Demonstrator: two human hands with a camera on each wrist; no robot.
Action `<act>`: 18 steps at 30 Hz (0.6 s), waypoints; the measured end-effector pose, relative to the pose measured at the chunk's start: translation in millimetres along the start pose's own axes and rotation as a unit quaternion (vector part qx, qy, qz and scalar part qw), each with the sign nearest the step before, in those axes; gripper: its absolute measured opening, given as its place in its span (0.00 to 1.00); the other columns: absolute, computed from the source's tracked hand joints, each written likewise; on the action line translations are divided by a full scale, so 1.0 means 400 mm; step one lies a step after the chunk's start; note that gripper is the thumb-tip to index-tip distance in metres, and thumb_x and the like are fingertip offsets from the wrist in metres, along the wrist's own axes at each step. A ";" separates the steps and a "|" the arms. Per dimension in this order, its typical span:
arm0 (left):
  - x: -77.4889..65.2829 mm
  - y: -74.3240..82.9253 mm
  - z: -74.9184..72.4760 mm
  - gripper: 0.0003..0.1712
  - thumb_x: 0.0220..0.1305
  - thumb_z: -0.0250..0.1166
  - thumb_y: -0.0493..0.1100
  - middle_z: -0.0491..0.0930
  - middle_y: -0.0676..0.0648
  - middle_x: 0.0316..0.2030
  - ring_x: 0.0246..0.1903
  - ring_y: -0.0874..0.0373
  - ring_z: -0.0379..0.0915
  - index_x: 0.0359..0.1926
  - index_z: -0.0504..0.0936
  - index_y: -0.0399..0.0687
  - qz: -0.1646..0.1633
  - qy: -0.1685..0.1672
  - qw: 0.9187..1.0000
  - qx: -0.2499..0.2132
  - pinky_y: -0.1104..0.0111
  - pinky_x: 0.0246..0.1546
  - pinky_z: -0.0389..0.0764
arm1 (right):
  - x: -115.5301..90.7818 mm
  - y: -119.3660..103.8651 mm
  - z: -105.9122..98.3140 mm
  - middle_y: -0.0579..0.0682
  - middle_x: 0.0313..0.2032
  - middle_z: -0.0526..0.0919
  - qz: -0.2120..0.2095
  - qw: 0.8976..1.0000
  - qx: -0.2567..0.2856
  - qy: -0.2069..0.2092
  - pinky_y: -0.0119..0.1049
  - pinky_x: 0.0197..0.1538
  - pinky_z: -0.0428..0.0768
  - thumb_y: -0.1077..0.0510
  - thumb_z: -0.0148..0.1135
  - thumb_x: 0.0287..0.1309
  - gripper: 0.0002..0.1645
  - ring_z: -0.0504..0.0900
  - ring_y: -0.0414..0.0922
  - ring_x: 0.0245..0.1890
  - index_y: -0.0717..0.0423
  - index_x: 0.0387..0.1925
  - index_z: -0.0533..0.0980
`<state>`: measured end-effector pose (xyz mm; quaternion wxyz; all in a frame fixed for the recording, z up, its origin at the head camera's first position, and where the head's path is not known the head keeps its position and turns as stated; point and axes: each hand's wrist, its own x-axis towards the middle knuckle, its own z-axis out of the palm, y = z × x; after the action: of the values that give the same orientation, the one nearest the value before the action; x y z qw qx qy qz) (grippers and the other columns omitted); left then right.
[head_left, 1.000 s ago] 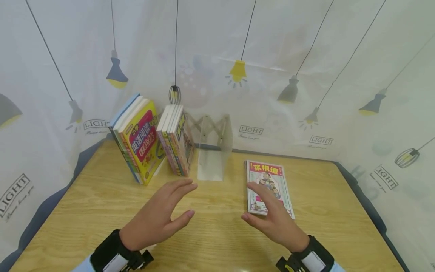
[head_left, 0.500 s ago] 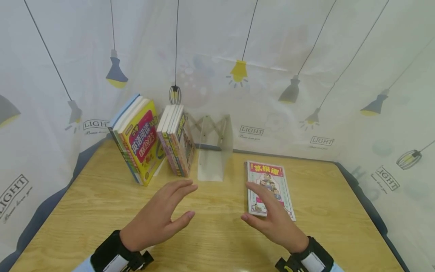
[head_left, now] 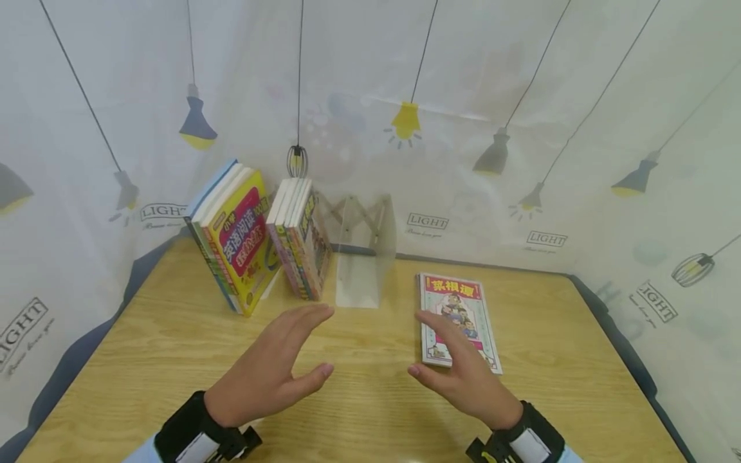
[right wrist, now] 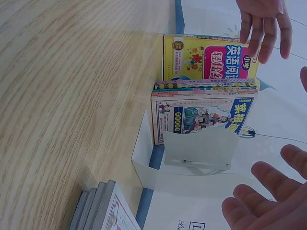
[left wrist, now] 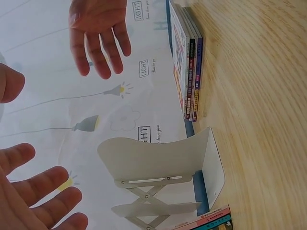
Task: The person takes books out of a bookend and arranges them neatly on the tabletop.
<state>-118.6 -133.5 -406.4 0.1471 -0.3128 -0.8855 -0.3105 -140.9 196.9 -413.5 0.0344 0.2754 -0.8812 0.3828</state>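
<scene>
We see only a slight shift since half a second ago: the whole scene sits a touch further left in the head view, both hands nearly unchanged. Taking a clock centred between our hands, tall books [head_left: 243, 238] lean leftward near ten. At nine, our left hand [head_left: 269, 366] hovers above the table [head_left: 347, 411], fingers extended and gently bent, thumb apart. Smaller books [head_left: 302, 244] stand tilted at eleven, beside the white bookend [head_left: 356, 283] at twelve. A book stack [head_left: 463, 305] lies flat at two, partly hidden behind our right hand [head_left: 471, 379] at three, its fingers loosely extended.
</scene>
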 end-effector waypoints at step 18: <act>0.005 -0.008 -0.001 0.41 0.67 0.66 0.53 0.64 0.44 0.71 0.70 0.46 0.63 0.75 0.61 0.50 -0.003 0.001 1.000 0.019 0.46 0.63 0.72 | 0.000 -0.007 0.003 0.44 0.72 0.66 -0.015 1.000 0.005 -0.005 0.57 0.67 0.70 0.50 0.71 0.60 0.45 0.65 0.46 0.71 0.36 0.74 0.60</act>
<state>-122.2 -134.6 -406.7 0.1532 -0.3066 -0.8921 -0.2942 -139.1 194.4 -412.5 0.0339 0.2905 -0.8753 0.3852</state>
